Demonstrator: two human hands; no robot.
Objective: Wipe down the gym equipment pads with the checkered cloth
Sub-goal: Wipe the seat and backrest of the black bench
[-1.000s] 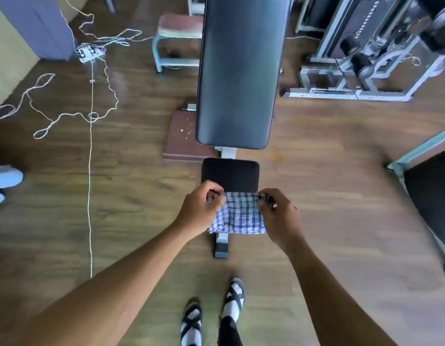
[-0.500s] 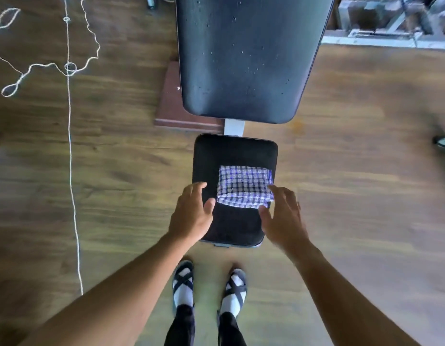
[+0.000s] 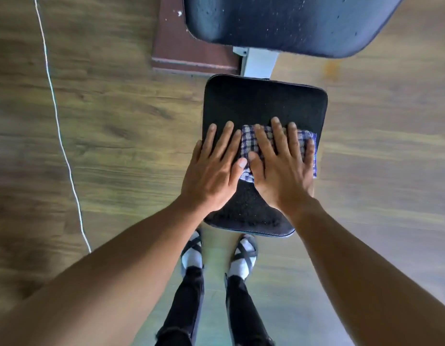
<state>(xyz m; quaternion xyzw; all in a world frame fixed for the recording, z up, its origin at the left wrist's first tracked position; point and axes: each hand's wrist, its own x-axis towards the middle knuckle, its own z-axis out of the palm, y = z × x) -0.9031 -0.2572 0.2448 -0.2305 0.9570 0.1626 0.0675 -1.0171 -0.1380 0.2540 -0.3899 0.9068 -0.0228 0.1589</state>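
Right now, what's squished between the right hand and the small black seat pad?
The checkered cloth lies between the right hand and the small seat pad, flat under the fingers, as the head view shows.

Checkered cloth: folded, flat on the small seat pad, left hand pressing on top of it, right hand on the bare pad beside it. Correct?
Hands are swapped. In the head view the right hand lies flat on the checkered cloth, fingers spread, while the left hand rests mostly on the bare seat pad beside it, thumb at the cloth's edge. The cloth is folded and lies flat on that pad.
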